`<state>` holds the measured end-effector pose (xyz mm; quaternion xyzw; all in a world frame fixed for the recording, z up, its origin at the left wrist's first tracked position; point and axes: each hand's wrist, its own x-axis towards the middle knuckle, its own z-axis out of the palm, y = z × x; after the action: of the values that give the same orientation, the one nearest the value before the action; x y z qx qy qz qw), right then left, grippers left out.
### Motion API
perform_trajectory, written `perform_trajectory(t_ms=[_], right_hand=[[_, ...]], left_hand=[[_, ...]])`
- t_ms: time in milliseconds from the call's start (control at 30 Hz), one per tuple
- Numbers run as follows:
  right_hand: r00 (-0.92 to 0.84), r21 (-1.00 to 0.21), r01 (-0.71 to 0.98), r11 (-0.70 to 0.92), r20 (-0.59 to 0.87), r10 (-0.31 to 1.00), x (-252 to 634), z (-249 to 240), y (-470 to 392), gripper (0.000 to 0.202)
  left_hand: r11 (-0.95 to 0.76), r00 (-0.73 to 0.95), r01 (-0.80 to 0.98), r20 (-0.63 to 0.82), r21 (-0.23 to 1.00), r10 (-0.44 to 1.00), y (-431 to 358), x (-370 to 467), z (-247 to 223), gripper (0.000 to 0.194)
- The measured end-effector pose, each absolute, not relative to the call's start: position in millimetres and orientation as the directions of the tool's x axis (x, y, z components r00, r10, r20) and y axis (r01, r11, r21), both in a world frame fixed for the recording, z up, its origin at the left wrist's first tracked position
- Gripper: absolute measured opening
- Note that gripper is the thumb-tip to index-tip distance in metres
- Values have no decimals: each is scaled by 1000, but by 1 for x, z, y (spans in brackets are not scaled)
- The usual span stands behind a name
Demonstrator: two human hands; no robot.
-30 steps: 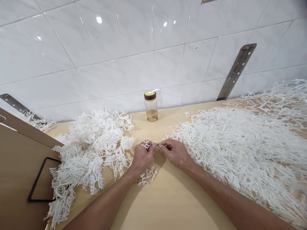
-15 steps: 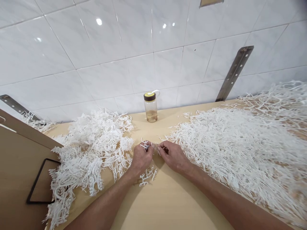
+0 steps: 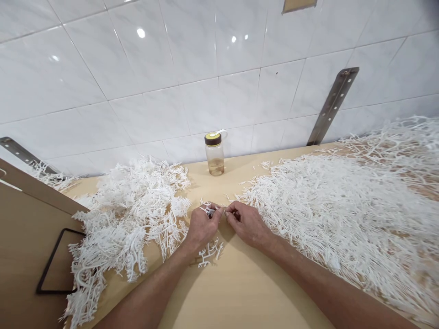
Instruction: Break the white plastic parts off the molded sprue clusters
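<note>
My left hand [image 3: 203, 222] is closed on a white branched plastic piece [image 3: 207, 209], whose thin prongs stick out above the fingers. Close beside it, my right hand [image 3: 247, 222] is pinched, thumb against fingertips; what it holds there is too small to make out. The fingertips of both hands nearly meet over the table. Under my left wrist lies another white branched piece [image 3: 210, 253]. A heap of tangled white branched pieces [image 3: 133, 205] is to the left, and a wide pile of thin white pieces [image 3: 343, 210] spreads to the right.
A clear bottle [image 3: 216, 157] with a dark and yellow lid stands behind the hands near the tiled wall [image 3: 154, 119]. At left is a brown panel [image 3: 30, 246] with a black rectangular frame [image 3: 51, 260]. A metal bracket [image 3: 333, 107] is on the wall.
The view has shifted very slightly. My hands stay almost in place, fingertips still close together, with the branched piece still in my left hand.
</note>
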<state>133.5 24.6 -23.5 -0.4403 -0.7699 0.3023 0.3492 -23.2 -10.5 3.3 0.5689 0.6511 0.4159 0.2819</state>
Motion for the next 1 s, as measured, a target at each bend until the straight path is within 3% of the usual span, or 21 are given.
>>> perform_trajectory(t_ms=[300,467,567,667,800,1000], right_hand=[[-376,-779,487,395,221,900,133,-25,23,10],[-357,-740,542,398,226,906,131,-22,25,8],[-255,-796,527,297,185,949,131,-21,30,7],[-213,-878,424,220,139,967,132,-25,33,9],[-204,-947,279,160,105,973,134,-25,31,17],[-321,-905,297,304,206,924,138,-13,25,41]], left_hand=[[-1,-174,540,112,842,978,-12,-21,5,22],[-123,-149,640,279,759,949,-15,-22,3,18],[-183,-146,645,354,742,924,-15,-23,2,20],[-179,-136,602,321,778,937,-13,-24,1,23],[-143,-171,565,285,813,943,-12,-23,-1,25],[-141,-182,581,298,802,937,-12,-22,-2,21]])
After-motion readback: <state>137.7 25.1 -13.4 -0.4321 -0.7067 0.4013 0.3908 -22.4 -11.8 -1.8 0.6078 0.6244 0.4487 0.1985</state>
